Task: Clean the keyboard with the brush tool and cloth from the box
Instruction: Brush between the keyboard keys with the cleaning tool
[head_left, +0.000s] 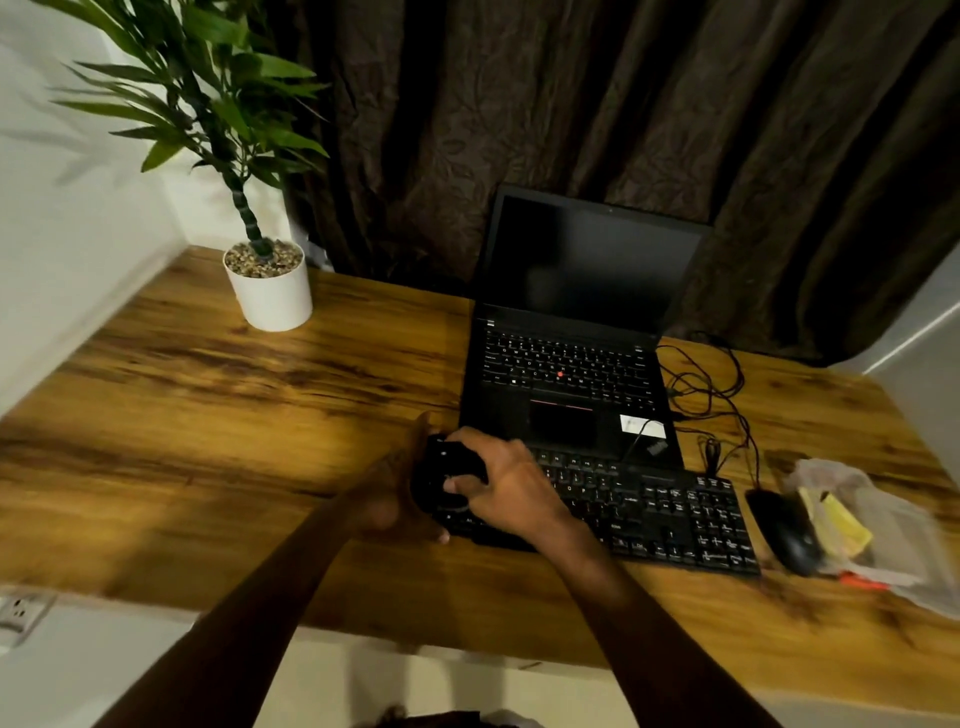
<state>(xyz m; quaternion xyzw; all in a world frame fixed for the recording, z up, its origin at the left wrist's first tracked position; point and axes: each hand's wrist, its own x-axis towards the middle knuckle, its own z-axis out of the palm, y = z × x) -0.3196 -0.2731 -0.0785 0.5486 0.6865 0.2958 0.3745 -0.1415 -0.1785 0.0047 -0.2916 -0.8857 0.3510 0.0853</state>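
Observation:
A black external keyboard (675, 519) lies on the wooden table in front of the laptop. My right hand (506, 486) is over its left end, fingers closed on a round black brush tool (441, 475). My left hand (397, 493) is blurred and sits right against the left side of that tool and the keyboard's left end, thumb pointing up and one fingertip curled at the keyboard's front edge. What it grips is unclear. No cloth or box can be made out clearly.
An open black laptop (566, 364) stands behind the keyboard. A black mouse (789, 535), tangled cables (711, 384) and a clear bag with yellow items (852, 519) lie at the right. A potted plant (270, 286) stands at the back left. The table's front edge (363, 623) is near me.

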